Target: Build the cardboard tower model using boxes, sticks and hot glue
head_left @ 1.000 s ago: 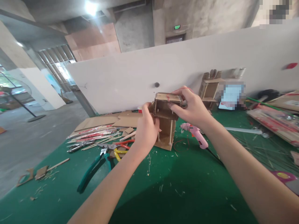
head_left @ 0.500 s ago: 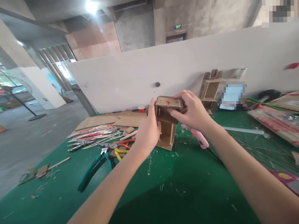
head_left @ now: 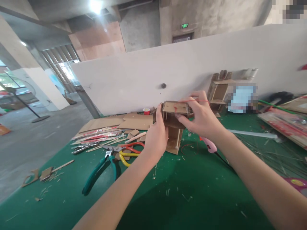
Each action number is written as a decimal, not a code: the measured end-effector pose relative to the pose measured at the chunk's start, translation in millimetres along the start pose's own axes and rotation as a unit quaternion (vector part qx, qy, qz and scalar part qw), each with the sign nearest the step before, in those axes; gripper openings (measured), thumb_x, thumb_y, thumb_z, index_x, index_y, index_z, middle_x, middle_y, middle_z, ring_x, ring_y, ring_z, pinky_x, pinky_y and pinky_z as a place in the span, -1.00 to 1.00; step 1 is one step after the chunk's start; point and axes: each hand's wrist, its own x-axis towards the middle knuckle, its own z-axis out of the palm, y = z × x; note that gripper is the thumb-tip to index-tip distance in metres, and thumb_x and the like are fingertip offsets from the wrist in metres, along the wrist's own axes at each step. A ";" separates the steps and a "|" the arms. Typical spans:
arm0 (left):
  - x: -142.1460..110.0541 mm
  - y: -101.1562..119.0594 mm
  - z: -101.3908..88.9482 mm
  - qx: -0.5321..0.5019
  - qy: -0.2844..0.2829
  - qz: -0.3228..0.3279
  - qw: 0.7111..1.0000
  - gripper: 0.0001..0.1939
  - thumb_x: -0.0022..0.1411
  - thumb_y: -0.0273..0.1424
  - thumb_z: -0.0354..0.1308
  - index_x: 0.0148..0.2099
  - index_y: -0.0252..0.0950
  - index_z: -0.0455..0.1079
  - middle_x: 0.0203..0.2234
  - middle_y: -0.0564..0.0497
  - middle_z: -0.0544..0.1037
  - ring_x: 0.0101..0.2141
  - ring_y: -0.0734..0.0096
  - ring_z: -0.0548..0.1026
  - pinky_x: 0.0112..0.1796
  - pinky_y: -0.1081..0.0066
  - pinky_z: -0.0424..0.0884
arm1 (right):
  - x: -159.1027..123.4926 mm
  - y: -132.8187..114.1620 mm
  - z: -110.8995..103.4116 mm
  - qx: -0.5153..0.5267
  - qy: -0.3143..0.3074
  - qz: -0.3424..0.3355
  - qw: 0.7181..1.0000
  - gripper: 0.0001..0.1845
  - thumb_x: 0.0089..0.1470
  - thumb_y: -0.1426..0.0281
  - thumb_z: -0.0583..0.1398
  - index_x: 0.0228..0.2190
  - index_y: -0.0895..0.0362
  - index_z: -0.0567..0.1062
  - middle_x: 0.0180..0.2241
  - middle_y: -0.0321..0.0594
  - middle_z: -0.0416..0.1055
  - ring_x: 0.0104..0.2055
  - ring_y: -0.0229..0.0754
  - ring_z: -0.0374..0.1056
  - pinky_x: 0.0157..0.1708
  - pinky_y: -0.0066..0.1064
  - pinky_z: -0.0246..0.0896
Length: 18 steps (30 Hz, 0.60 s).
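Note:
A small cardboard model tower (head_left: pixel 174 123) stands on the green table (head_left: pixel 187 191), with thin wooden posts between its floors. My left hand (head_left: pixel 155 137) is closed around its left side. My right hand (head_left: pixel 202 116) grips the top box from the right and pinches a thin red thread (head_left: pixel 192 101) that runs across the model's top. A red thread end also lies on the cloth by the model's base.
A pink glue gun (head_left: pixel 209 145) lies just right of the model, under my right wrist. Teal pliers (head_left: pixel 100 171), yellow and red cutters (head_left: pixel 128 153), sticks and cardboard sheets (head_left: pixel 120 123) lie to the left. A red spool (head_left: pixel 146 111) and a second cardboard model (head_left: pixel 219 89) stand by the white wall.
Both hands stay on the model. The top box has tilted so its top face shows more, and my right fingers have shifted along the red thread. The camera moved slightly.

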 end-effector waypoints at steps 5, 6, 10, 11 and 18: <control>2.7 -2.2 0.3 0.064 0.017 0.019 0.998 -0.18 0.20 -0.54 -0.01 0.39 -0.15 -0.35 -0.51 0.01 0.48 -0.63 0.35 0.38 -0.53 0.36 0.42 | 3.4 -5.0 -5.9 0.057 -0.057 -0.039 0.996 -0.51 0.04 0.24 0.17 0.04 0.00 0.38 0.03 -0.09 0.29 0.06 0.08 0.25 0.05 0.05 0.18; 3.1 -2.0 -0.1 0.065 0.015 0.019 0.998 -0.18 0.20 -0.54 -0.02 0.39 -0.15 -0.36 -0.54 0.03 0.47 -0.65 0.36 0.37 -0.54 0.36 0.42 | 3.9 -4.2 -7.5 0.088 -0.068 -0.039 0.993 -0.52 0.05 0.25 0.17 0.04 0.03 0.39 0.02 -0.10 0.33 0.06 0.06 0.27 0.06 0.03 0.18; 4.1 -1.3 -2.5 0.060 0.002 0.031 0.998 -0.21 0.19 -0.56 -0.05 0.38 -0.14 -0.29 -0.56 0.06 0.43 -0.67 0.38 0.36 -0.56 0.39 0.40 | 3.8 2.1 -14.7 0.183 -0.091 0.013 0.979 -0.58 0.03 0.23 0.21 -0.05 0.05 0.47 0.05 -0.13 0.37 0.06 0.03 0.31 0.01 -0.06 0.26; 4.2 -1.5 -3.2 0.062 -0.001 0.032 0.998 -0.22 0.19 -0.56 -0.06 0.38 -0.14 -0.27 -0.56 0.06 0.43 -0.66 0.38 0.36 -0.56 0.39 0.40 | 3.7 3.2 -16.2 0.198 -0.096 0.028 0.975 -0.60 0.03 0.22 0.22 -0.07 0.04 0.49 0.06 -0.13 0.37 0.07 0.02 0.31 -0.01 -0.09 0.28; 6.7 -4.0 -6.1 0.049 -0.008 0.020 0.999 -0.25 0.15 -0.56 0.00 0.34 -0.12 -0.14 -0.59 0.12 0.38 -0.69 0.43 0.33 -0.52 0.39 0.43 | 6.2 0.3 -20.5 0.179 -0.115 0.056 0.975 -0.59 0.02 0.19 0.24 -0.07 0.01 0.54 0.02 -0.16 0.43 0.08 0.04 0.31 -0.01 -0.06 0.33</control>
